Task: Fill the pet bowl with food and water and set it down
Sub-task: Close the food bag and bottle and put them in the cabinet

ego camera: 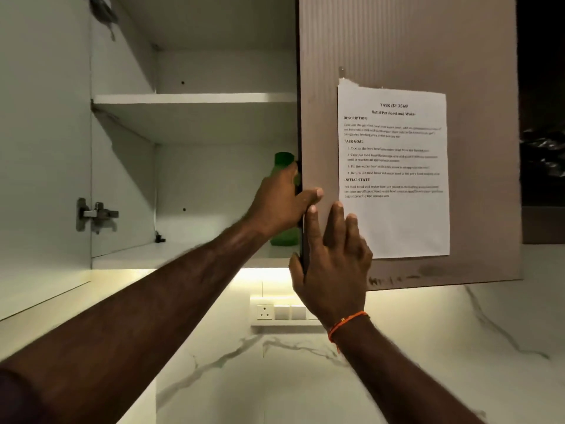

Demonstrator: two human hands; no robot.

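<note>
No pet bowl is in view. A green bottle (284,159) with a green cap stands on the lower shelf (195,255) of an open wall cabinet, at its right side. My left hand (279,203) reaches into the cabinet in front of the bottle; its thumb lies over the front of the cabinet door (397,41), and its fingers are hidden behind the door's edge. My right hand (333,264) grips the door's left edge lower down, fingers flat on the front and thumb behind.
A printed task sheet (394,179) is taped to the door. The upper shelf (195,99) holds nothing I can see. A hinge (94,214) sits on the left cabinet wall. Below are a socket and switches (281,312) on the marble backsplash.
</note>
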